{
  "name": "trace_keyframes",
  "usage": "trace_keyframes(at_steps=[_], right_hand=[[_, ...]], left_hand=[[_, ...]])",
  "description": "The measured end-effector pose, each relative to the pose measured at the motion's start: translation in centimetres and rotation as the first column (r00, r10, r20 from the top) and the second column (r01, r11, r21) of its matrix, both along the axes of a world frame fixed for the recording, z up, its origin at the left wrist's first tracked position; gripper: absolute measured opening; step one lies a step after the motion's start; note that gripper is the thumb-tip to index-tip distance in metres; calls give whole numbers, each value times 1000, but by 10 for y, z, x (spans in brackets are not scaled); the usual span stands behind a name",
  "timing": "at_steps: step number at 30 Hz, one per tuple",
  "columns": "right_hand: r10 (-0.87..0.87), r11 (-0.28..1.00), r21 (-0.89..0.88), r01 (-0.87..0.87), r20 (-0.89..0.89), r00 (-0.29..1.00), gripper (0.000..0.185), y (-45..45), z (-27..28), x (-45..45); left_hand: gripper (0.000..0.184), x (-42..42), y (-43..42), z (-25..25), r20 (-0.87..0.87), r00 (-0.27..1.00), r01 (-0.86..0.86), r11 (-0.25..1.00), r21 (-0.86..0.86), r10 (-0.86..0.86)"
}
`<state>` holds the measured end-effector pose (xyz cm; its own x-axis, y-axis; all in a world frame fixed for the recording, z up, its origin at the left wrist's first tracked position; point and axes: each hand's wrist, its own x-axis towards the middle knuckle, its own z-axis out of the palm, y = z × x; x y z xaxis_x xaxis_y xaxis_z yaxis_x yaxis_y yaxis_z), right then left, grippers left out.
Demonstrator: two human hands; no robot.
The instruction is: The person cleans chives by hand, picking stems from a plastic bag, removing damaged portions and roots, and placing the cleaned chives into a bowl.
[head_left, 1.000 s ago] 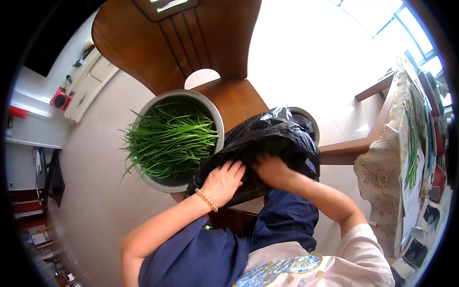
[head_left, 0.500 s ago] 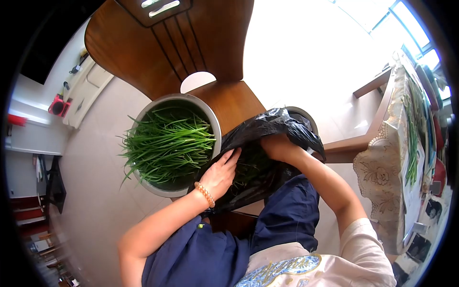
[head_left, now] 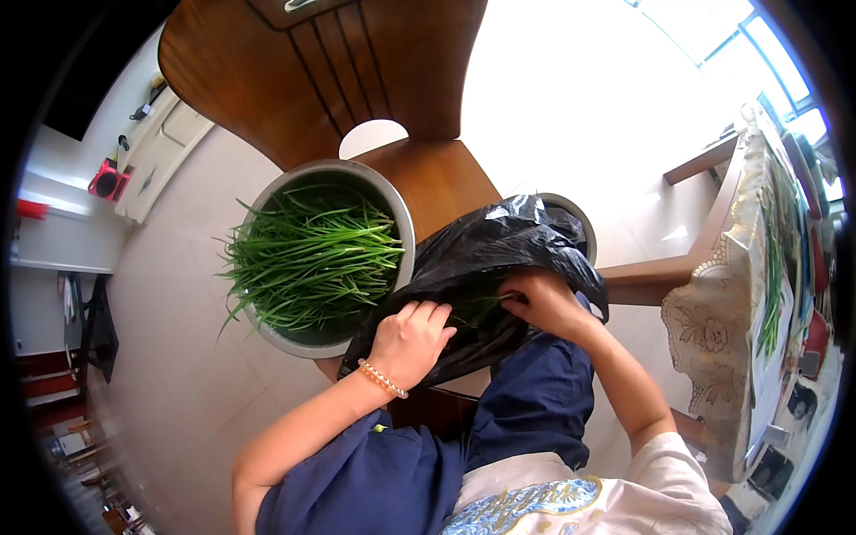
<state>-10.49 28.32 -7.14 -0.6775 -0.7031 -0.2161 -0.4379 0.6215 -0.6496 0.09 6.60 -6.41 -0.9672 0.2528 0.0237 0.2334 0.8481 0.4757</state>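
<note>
A black plastic bag (head_left: 499, 236) lies across my lap, its mouth open, with dim green stalks inside. My left hand (head_left: 412, 343), a beaded bracelet at its wrist, has its fingers closed on the bag's near left edge. Inside the mouth, at its right side, my right hand (head_left: 538, 301) is pinched at the green stalks; the fingertips are partly in shadow. Left of the bag stands a metal bowl (head_left: 406, 209) heaped with long green leafy stalks (head_left: 316, 259).
The bowl rests by a wooden chair (head_left: 437, 183). Behind the bag shows the rim of another metal container (head_left: 584, 227). On the right is a table with a lace cloth (head_left: 704, 330) and more green stalks (head_left: 772, 285). A cabinet (head_left: 165, 156) stands far left.
My right hand has come back from deeper in the bag towards its mouth, and its fingers show again. My left hand has shifted slightly at the bag's edge.
</note>
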Motion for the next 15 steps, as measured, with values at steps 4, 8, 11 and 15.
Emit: trace_keyframes(at_steps=[4,8,11,15], right_hand=[[-159,941,-291,171,66,985,17,-9,4,25],[-254,774,-376,509,552,794,15,-23,15,49],[-248,631,-446,634,659,710,12,-34,5,61],[-245,602,-454,656,677,694,9,-39,3,67]], left_hand=[[31,1,7,5,76,995,-78,990,117,69],[33,-3,6,14,52,992,-127,965,229,118],[29,-6,7,14,12,996,-90,957,276,91],[20,-6,9,5,373,923,-295,799,523,97]])
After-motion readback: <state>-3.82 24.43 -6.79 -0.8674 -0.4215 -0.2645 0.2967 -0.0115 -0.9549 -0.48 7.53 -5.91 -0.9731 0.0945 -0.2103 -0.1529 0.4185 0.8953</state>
